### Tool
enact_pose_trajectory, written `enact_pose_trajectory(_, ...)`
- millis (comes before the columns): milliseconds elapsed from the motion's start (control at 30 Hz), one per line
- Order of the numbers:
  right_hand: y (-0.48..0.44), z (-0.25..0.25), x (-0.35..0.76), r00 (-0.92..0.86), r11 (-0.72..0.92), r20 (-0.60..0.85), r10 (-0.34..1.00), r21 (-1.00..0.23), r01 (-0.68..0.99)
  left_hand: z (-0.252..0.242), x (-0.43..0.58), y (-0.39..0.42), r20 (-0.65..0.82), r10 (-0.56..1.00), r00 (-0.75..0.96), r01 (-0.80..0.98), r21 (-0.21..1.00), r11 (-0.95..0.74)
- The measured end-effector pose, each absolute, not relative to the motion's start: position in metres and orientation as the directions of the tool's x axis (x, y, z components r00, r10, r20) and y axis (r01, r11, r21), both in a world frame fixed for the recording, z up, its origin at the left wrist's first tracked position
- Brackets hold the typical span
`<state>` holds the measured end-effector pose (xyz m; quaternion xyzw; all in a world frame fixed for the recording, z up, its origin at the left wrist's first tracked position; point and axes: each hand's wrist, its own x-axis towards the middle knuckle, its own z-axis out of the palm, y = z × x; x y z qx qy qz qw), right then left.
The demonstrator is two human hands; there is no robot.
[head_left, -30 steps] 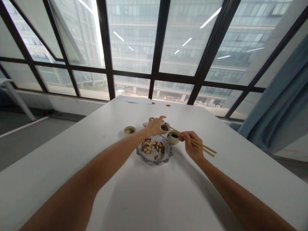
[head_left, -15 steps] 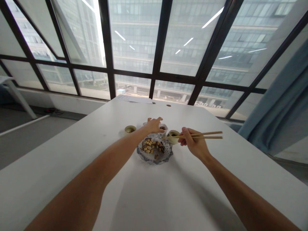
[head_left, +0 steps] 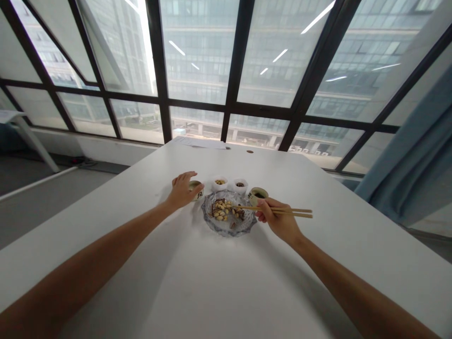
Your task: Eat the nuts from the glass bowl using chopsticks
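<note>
My left hand (head_left: 183,189) is curled round a small beige-green cup (head_left: 196,194) with a dark character on its side, the thumb along its near right side. In my right hand (head_left: 277,216) is a pair of wooden chopsticks (head_left: 294,212). Their tips reach over the clear glass plate (head_left: 229,231), close to the food. Pale nut-like pieces (head_left: 221,212) and darker bits (head_left: 238,214) lie on that plate. Just beyond my right fingers stands a second beige-green cup (head_left: 259,194) with dark contents, partly hidden by the hand.
Behind the plate stand two small white cups, one with yellowish pieces (head_left: 219,182) and one with dark pieces (head_left: 240,185). Paper sheets (head_left: 201,142) lie at the far edge of the white table (head_left: 219,292). A blue curtain (head_left: 406,160) hangs at the right by the windows.
My left hand has moved left and back from the white cups to the left beige-green cup, uncovering both white cups. The chopsticks' tips have moved slightly left over the plate.
</note>
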<state>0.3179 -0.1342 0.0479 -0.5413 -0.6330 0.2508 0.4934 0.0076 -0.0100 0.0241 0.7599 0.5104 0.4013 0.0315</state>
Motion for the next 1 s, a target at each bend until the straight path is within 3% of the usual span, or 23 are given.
enact_pose_trajectory(167,-0.138,0.042,0.322,0.113,0.312,0.382,0.917,-0.864,0.394,0.003,-0.001,-0.012,0.545,0.837,0.048,0.669,0.605,-0.432)
enact_pose_trajectory(333,-0.136,0.039,0.321,0.020,0.400,0.489,0.872,-0.736,0.546,-0.007,0.002,-0.010,0.445,0.892,0.075,0.554,0.725,-0.408)
enact_pose_trajectory(467,-0.136,0.042,0.317,-0.038,0.435,0.527,0.849,-0.656,0.616,-0.006,0.001,-0.012,0.400,0.909,0.119,0.565,0.725,-0.393)
enact_pose_trajectory(767,-0.139,0.038,0.318,-0.021,0.423,0.545,0.838,-0.624,0.657,-0.005,0.001,-0.015,0.363,0.927,0.091,0.636,0.695,-0.335)
enact_pose_trajectory(900,-0.141,0.036,0.318,0.032,0.388,0.526,0.850,-0.666,0.637,-0.006,0.001,-0.014,0.368,0.927,0.075,0.647,0.689,-0.327)
enact_pose_trajectory(1000,-0.142,0.032,0.318,0.116,0.350,0.483,0.868,-0.761,0.546,-0.005,0.000,-0.015,0.380,0.922,0.075,0.653,0.680,-0.333)
